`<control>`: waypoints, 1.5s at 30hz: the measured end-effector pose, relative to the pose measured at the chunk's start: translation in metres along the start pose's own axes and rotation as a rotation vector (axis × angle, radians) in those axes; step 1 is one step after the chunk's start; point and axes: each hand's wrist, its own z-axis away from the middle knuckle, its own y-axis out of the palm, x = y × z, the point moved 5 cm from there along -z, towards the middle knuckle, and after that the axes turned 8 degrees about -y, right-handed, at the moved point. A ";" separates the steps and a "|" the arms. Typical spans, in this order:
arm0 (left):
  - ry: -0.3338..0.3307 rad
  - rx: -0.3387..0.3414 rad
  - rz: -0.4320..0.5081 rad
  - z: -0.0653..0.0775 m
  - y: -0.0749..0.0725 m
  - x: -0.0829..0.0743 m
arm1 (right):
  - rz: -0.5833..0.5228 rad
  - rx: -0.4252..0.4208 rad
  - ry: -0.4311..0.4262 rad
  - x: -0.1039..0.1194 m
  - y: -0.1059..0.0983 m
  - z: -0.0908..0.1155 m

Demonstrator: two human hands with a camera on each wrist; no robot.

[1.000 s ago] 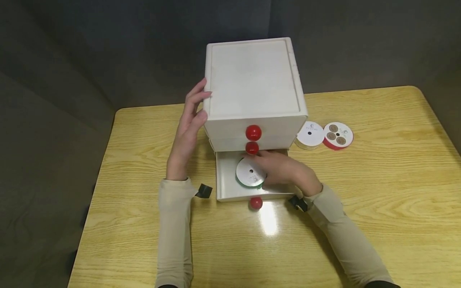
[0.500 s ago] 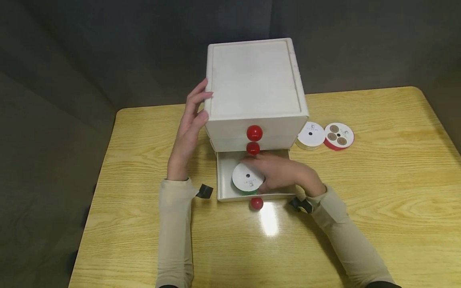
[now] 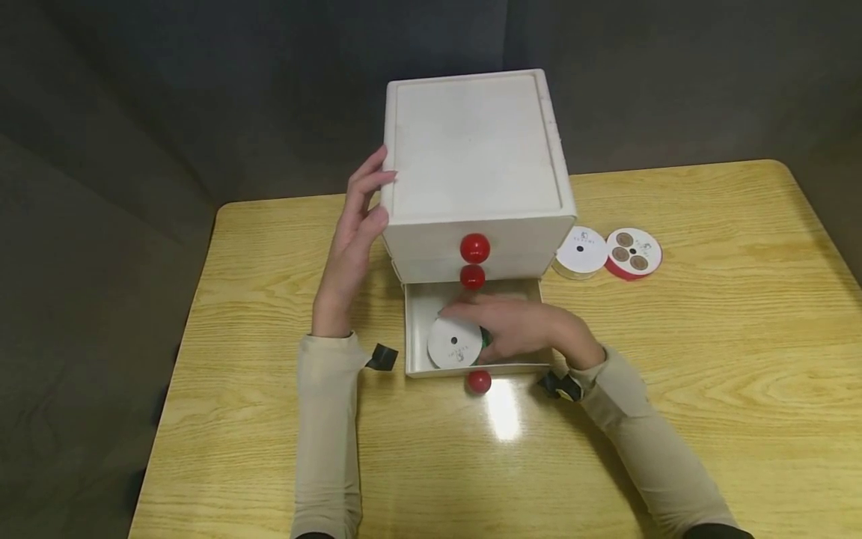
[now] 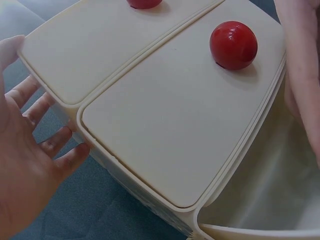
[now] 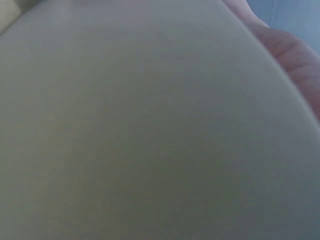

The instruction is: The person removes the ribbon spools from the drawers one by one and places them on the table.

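A white cabinet [image 3: 471, 150] with red ball knobs stands on the table, its lowest drawer [image 3: 417, 307] pulled out. My left hand [image 3: 350, 232] rests against the cabinet's left side, fingers fairly straight; the left wrist view shows those fingertips along its edge. Inside the drawer lies a spool of green ribbon [image 3: 453, 343] with a white face. My right hand [image 3: 515, 326] grips this spool from the right, fingers over its far edge and thumb at the near side. In the right wrist view a pale surface [image 5: 150, 125] covers most of the hand [image 5: 295, 60].
Right of the cabinet, a white-faced spool with a pale edge [image 3: 581, 251] and a red ribbon spool [image 3: 633, 253] lie side by side on the wooden table [image 3: 727, 337]. The drawer's red knob [image 3: 479, 382] sticks out toward me. A dark curtain [image 3: 269, 90] hangs behind.
The green ribbon spool has shifted left and toward the drawer's front, my right hand's fingers moving along with it. My left hand keeps its place on the cabinet.
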 end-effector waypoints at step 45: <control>0.012 0.007 0.011 -0.001 0.000 -0.001 | -0.059 -0.128 0.023 0.012 -0.009 0.000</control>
